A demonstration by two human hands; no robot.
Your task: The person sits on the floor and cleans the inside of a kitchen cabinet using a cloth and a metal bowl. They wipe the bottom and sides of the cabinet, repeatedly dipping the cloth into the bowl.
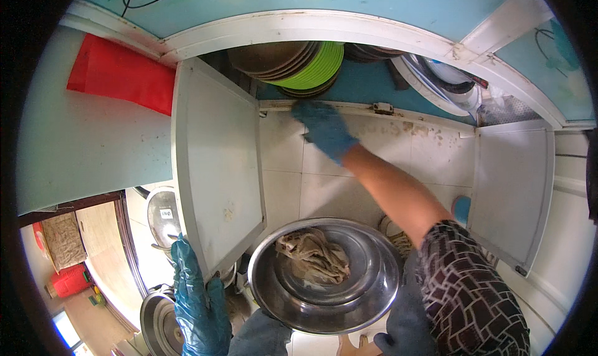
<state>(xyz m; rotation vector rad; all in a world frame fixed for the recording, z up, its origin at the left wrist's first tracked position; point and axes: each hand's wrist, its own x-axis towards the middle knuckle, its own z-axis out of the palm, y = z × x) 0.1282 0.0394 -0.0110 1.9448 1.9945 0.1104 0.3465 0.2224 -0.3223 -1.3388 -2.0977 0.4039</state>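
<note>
My left hand [201, 304], in a shiny blue glove, is at the near edge of the opened pale cabinet door [219, 160]. Its straight fingers lie along one side, and the thumb is on the other. My right hand [322, 127], also blue-gloved, is blurred at the cabinet's front rail [420, 118]. Its fingers are partly hidden, so I cannot tell whether it holds anything. Just behind it, a stack of bright green plates [313, 71] stands inside among brown plates [266, 57]. A steel basin [369, 309] before me contains a crumpled brown wet cloth [317, 258].
A second opened door [509, 192] bounds the right side. White dishes [420, 85] lean inside the cabinet at right. A red sheet [121, 75] hangs at left. Steel pots [161, 318] and a lid [162, 213] are at lower left. White tiles [355, 178] cover the floor.
</note>
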